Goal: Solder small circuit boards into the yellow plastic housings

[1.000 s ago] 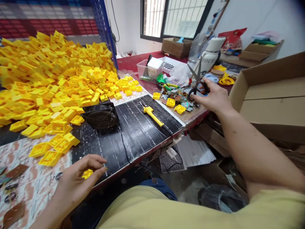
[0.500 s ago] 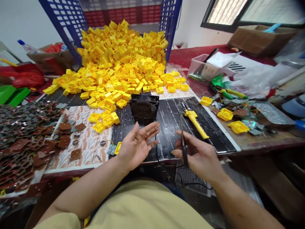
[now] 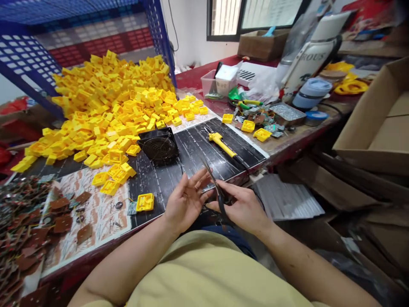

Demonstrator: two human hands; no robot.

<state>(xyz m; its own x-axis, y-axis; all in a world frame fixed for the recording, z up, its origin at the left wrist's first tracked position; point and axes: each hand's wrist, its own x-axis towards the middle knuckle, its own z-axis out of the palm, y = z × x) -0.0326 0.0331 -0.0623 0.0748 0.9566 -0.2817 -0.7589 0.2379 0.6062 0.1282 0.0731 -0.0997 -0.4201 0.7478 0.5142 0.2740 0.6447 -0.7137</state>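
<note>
Palm up, my left hand (image 3: 188, 198) has its fingers apart, just beyond the front edge of the black mat (image 3: 194, 145). My right hand (image 3: 244, 207) grips dark tweezers or scissors (image 3: 220, 197), whose thin blades point up and left beside my left fingers. Behind my hands stands a black fan (image 3: 159, 147). A yellow tool with a metal tip (image 3: 223, 144) lies on the mat. One yellow housing (image 3: 145, 202) sits left of my left hand, next to a small circuit board (image 3: 132, 207).
Yellow housings (image 3: 111, 98) spill from a blue basket (image 3: 159, 38). Brown circuit boards (image 3: 35, 230) heap at the left. At the right are a metal tray (image 3: 287, 113), a thermos (image 3: 311, 55), a blue-lidded cup (image 3: 312, 94) and an open cardboard box (image 3: 377, 123).
The view has turned right, showing the thermos and cardboard box. My two hands have come closer together, and the held tool's tip is now beside my left fingers.
</note>
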